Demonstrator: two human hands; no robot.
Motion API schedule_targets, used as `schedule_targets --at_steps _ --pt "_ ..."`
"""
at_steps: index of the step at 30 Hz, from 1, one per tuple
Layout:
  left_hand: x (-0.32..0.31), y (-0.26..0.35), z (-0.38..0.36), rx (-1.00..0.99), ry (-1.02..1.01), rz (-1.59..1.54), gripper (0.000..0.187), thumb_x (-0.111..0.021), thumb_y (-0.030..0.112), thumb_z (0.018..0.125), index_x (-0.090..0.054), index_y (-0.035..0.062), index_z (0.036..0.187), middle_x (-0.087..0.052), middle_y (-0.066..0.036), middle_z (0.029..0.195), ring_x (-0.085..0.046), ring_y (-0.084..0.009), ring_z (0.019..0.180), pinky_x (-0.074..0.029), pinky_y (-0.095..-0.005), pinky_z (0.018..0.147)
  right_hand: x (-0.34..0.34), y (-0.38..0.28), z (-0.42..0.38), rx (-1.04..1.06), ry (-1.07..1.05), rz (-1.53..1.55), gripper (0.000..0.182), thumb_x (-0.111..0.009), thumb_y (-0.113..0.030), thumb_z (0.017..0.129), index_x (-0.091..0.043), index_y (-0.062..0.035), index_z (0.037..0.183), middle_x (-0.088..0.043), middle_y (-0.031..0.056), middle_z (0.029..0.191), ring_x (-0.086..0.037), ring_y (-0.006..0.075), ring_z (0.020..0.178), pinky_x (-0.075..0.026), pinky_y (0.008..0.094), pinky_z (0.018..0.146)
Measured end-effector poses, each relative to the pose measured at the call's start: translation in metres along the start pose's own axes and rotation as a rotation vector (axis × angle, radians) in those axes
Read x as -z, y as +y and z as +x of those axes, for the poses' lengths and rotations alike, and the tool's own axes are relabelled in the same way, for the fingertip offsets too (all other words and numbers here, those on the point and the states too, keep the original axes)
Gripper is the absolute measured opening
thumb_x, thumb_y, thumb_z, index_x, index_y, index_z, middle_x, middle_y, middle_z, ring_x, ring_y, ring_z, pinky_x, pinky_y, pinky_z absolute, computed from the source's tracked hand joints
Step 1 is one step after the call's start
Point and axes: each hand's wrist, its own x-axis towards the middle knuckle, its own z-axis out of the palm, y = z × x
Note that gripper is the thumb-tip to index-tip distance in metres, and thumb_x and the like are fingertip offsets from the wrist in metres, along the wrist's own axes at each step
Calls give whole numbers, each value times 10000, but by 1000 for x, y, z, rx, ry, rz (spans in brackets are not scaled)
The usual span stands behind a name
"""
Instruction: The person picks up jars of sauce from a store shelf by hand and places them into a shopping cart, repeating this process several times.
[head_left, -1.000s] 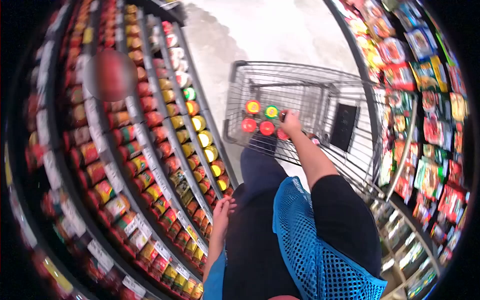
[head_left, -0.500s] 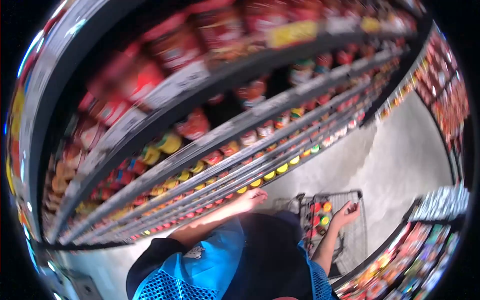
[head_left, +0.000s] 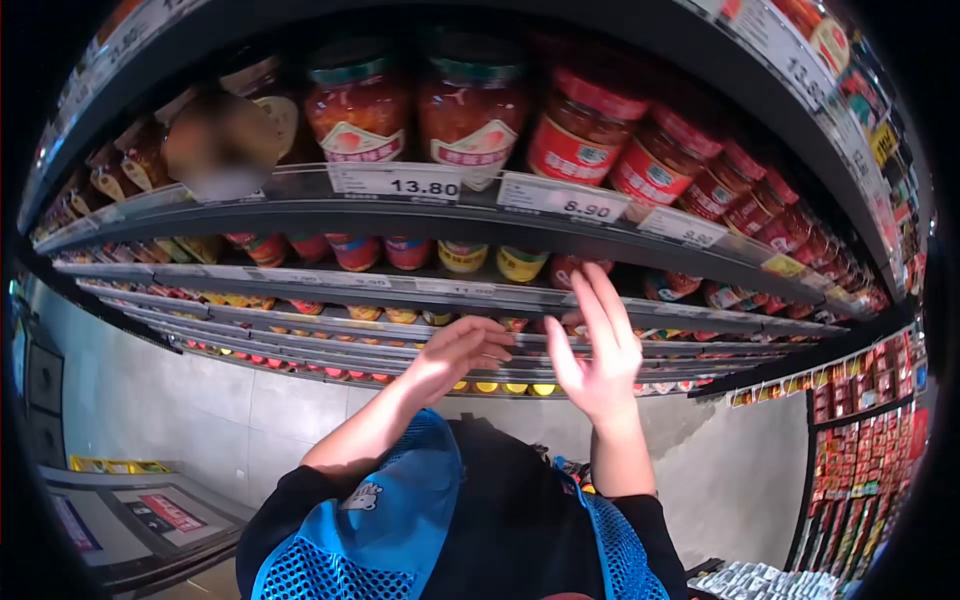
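My left hand (head_left: 458, 352) is raised in front of the lower shelves, its fingers loosely extended and apart from the thumb, holding nothing. To its right, my right hand (head_left: 598, 350) reaches up with fingers stretched out and thumb apart, also empty. Its fingertips overlap a dark red jar (head_left: 566, 268) on the second shelf; whether they touch it is unclear. Beside that jar stand yellow-labelled jars (head_left: 520, 264). On the shelf above are green-lidded jars (head_left: 472, 110) and red-lidded jars (head_left: 583, 128), behind price tags (head_left: 400, 184).
Lower shelf edges (head_left: 330, 328) run across the view below the hands. Grey floor (head_left: 215, 405) lies beneath. At the right is another stocked rack (head_left: 860, 440), at the lower left a low cabinet (head_left: 150, 515), and at the lower right white packets (head_left: 765, 580).
The view has turned to face the shelves squarely. My right hand has moved from near the cart up to the shelves, and my left hand has risen. The cart is now mostly hidden.
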Motion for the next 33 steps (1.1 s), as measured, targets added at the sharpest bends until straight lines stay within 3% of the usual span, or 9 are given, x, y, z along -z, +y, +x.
schedule_targets --at_steps 5,6,12,18,21,23,25,30,33 --pt "-1 2 -13 -94 -15 -70 317 -449 224 1043 -514 1 1259 -601 -170 1228 -630 -217 1080 -499 -325 894 -41 -12 28 -149 -15 -19 483 -757 -151 782 -581 36 1190 -580 210 1130 -640 219 564 -517 328 470" --pt "2 -1 -14 -89 -1 -73 318 -452 224 1041 -515 2 1260 -603 -167 1227 -632 -215 1076 -500 -324 891 -45 -11 34 -83 18 -79 405 -747 -177 794 -606 14 1122 -594 201 1008 -630 283 589 -520 378 503" --pt "2 -8 -16 -54 50 -22 286 -450 190 1031 -520 10 1241 -622 -167 1189 -641 -221 1048 -502 -332 876 -55 4 49 -18 -15 -110 307 -736 -211 807 -643 -13 1022 -638 214 938 -626 427 842 -511 503 711" --pt "-9 -12 -12 -29 36 50 283 -448 163 1020 -500 20 1258 -622 -172 1178 -643 -224 1029 -502 -339 870 -65 16 43 5 114 -73 255 -733 -155 807 -658 -9 1002 -659 203 907 -621 414 847 -488 441 716" --pt "-11 -15 -9 -13 14 69 277 -446 152 1017 -500 21 1254 -621 -171 1181 -643 -218 1028 -499 -334 867 -67 13 38 -257 118 210 257 -754 -130 794 -660 -9 1001 -648 169 820 -616 354 764 -472 413 725" --pt "-13 -17 -7 0 7 75 272 -446 150 1015 -503 22 1249 -622 -169 1179 -642 -212 1029 -498 -330 862 -67 14 33 -218 142 249 257 -751 -30 798 -641 31 1023 -601 104 919 -555 128 652 -418 255 548" --pt "-14 -17 -6 16 4 74 269 -448 151 1014 -505 23 1244 -623 -165 1175 -640 -206 1029 -496 -327 855 -66 10 31 -229 164 285 301 -751 29 794 -620 58 1064 -562 78 1000 -521 12 597 -386 172 459" --pt "-16 -16 -3 24 -9 25 254 -491 145 1003 -529 10 1215 -646 -126 1138 -651 -172 991 -483 -281 822 -60 2 25 -240 177 346 507 -760 55 769 -534 99 1221 -501 114 1133 -532 21 625 -390 165 459" --pt "-16 -14 -1 19 -36 20 260 -495 182 1012 -542 7 1199 -639 -122 1140 -645 -171 996 -485 -282 811 -58 -6 24 -265 269 389 560 -842 -23 693 -570 96 1169 -525 168 1075 -540 115 578 -443 243 492"
